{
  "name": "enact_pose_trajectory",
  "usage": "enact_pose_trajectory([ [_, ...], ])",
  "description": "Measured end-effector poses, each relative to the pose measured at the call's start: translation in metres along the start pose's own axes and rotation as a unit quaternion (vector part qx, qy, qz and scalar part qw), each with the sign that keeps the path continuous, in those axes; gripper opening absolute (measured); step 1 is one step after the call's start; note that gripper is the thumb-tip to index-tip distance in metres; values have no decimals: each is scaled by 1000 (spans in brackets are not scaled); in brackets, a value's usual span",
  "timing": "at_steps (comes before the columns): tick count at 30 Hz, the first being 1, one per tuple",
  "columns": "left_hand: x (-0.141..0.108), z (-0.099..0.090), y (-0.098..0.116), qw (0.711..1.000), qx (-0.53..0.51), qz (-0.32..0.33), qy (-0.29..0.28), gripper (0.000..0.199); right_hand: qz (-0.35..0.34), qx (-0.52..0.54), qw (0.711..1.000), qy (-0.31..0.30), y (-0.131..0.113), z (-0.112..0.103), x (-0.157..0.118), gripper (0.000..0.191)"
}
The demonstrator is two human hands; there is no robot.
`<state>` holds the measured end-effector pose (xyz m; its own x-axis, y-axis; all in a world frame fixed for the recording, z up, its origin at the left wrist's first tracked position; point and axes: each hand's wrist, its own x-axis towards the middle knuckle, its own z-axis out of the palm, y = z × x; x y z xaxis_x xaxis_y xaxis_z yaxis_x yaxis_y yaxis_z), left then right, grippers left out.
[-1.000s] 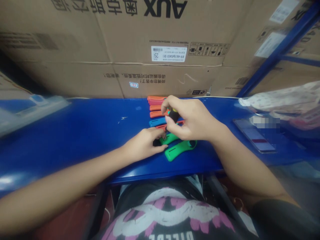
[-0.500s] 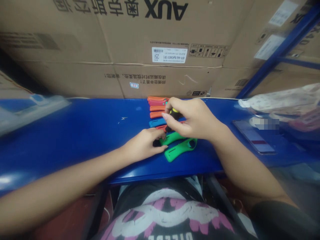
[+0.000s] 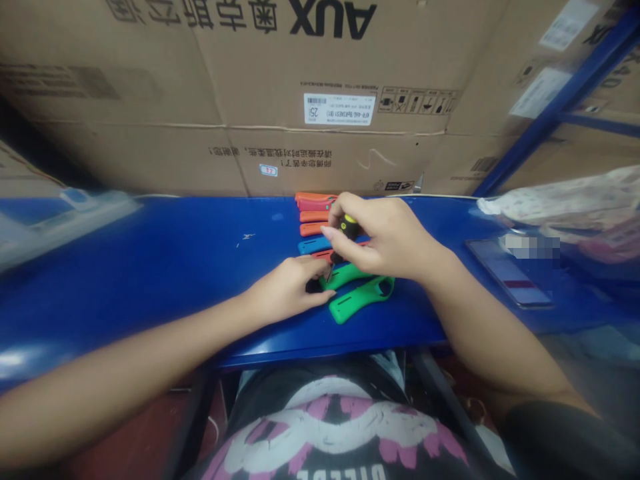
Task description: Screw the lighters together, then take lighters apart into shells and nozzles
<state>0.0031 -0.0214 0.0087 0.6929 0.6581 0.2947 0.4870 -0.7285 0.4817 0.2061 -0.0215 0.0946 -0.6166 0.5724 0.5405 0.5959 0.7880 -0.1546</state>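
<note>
My right hand (image 3: pixel 395 237) is closed around a black screwdriver (image 3: pixel 349 230) with yellow marks, its shaft pointing down at a green plastic handle (image 3: pixel 353 273). The left end of that handle is gripped between the thumb and fingers of my left hand (image 3: pixel 285 287), right beside the screwdriver's tip. The tip itself is mostly hidden by my fingers. Nearer to me lies a second green handle (image 3: pixel 360 303), slotted at one end and with a dark round part at the other. Beyond them are a red handle (image 3: pixel 321 256), a blue handle (image 3: pixel 311 246) and several orange ones (image 3: pixel 313 217), partly covered by my right hand.
The blue table (image 3: pixel 200 233) ends close to my lap. Large cardboard boxes (image 3: pixel 175 93) stand along its back edge. To the right lie a phone (image 3: pixel 510 273) and a patterned plastic bag (image 3: pixel 565 197). Something pale and blurred (image 3: pixel 90 210) sits at far left.
The screwdriver's grip has turned slightly in my right fingers, showing a yellow mark differently. My left hand and the handles have stayed in place.
</note>
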Motion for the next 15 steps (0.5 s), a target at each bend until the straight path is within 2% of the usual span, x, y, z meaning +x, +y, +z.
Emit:
enact_pose_trajectory([
  [7,0,-1,1,1000,0,-4,3,17,4,1,1000,2,0,0,0,21],
  [11,0,-1,1,1000,-3,-6,4,17,-19,14,1000,-2,0,0,0,24],
  [15,0,0,-1,1000,-2,-5,6,17,-16,10,1000,1,0,-1,-1,19],
])
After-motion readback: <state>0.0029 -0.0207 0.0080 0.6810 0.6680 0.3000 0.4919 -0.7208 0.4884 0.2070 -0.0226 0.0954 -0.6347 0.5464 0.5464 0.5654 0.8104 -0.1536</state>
